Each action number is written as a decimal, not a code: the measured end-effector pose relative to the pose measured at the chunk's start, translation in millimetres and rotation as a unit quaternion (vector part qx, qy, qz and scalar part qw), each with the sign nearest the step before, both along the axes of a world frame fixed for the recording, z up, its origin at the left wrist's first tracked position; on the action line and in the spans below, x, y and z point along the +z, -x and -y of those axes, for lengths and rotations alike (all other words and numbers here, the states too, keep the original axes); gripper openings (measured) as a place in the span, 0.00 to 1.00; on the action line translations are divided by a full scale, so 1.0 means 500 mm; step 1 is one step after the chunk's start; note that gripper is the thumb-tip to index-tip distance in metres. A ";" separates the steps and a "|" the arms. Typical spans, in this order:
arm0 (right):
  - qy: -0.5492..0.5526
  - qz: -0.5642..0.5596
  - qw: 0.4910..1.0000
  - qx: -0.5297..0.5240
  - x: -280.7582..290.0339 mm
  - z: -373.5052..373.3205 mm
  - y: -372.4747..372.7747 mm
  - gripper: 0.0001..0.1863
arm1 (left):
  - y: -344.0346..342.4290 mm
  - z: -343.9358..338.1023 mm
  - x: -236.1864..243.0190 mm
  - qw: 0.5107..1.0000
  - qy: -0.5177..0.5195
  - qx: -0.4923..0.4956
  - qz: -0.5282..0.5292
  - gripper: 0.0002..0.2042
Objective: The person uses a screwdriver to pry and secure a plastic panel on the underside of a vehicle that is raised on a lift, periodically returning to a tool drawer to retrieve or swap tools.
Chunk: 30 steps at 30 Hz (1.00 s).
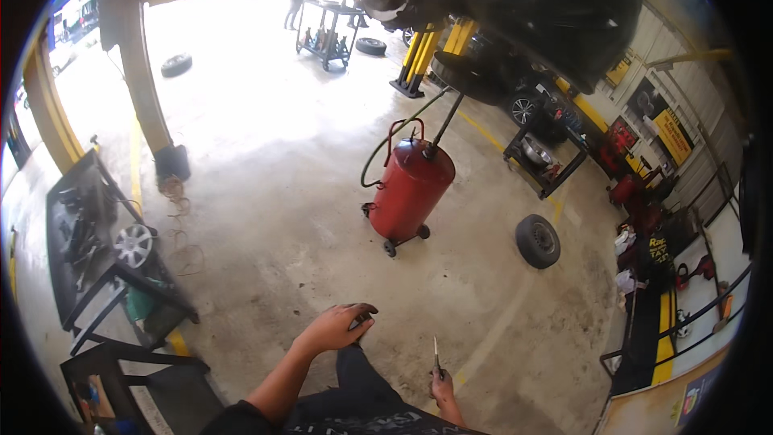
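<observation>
My left hand (336, 329) is held out in front of my dark trousers, fingers curled and darkly stained at the tips. Something dark shows between thumb and fingers; I cannot make out what it is. Lower and to the right, my right hand (442, 387) is closed around a thin tool (437, 361) with a dark handle and a narrow pale shaft pointing up, much like a screwdriver. Ahead of both hands, apart from them, a red wheeled oil drain tank (412, 193) stands on the concrete floor, its dark catch pan (455, 72) raised beneath a lifted vehicle (515, 0).
A wheel (538, 241) stands at right. Left are a black bench (72, 250) with tools, a silver wheel cover (134, 246) and a black cart (173, 387). A lift post (133, 56) rises beyond. Another cart (543, 149) stands right, a tool trolley (328, 32) far back.
</observation>
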State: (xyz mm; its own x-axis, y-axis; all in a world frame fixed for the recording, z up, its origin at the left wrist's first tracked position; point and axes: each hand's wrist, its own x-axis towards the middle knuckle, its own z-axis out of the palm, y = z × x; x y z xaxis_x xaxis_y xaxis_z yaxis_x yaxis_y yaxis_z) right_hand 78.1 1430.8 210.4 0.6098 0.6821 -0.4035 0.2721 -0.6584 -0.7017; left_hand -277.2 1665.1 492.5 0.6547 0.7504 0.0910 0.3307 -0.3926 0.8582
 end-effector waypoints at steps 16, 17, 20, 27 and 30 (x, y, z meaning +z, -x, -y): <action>-0.261 0.294 0.910 0.134 0.745 -1.202 -0.198 0.16 | -0.406 -0.858 0.140 0.933 0.006 -0.149 0.328 0.15; -0.287 0.325 0.892 0.130 0.785 -1.264 -0.187 0.15 | -0.411 -0.916 0.148 0.931 -0.019 -0.115 0.346 0.16; -0.359 0.323 0.873 0.062 0.899 -1.402 -0.135 0.13 | -0.428 -1.069 0.201 0.921 -0.031 -0.118 0.370 0.17; -0.506 0.350 0.783 -0.090 1.035 -1.550 -0.141 0.24 | -0.553 -1.279 0.360 0.890 -0.164 -0.219 0.365 0.22; -0.491 0.404 0.764 -0.110 1.093 -1.584 -0.155 0.23 | -0.651 -1.316 0.426 0.841 -0.232 -0.236 0.427 0.23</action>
